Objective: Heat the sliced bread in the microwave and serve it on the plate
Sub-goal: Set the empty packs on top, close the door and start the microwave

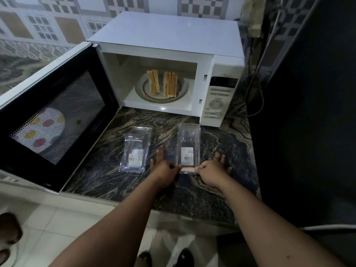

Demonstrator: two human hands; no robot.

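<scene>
A white microwave point(221, 66) stands on the dark marble counter, its door point(57, 116) swung wide to the left. Inside, on the round glass turntable point(181, 94), sit two stacks of sliced bread: a smaller left stack point(153, 81) and a larger right stack point(170, 84). A white plate with red and yellow dots point(41, 132) shows through the door's mesh window. Two clear plastic containers lie on the counter, one on the left point(135, 149) and one on the right point(189, 146). My left hand point(163, 167) and my right hand point(211, 166) pinch the near edge of the right container.
The counter's front edge point(134, 205) runs below my forearms, with pale floor tiles beneath. A large dark appliance point(308, 112) fills the right side. Cables point(256, 87) hang behind the microwave. A tiled wall stands at the back.
</scene>
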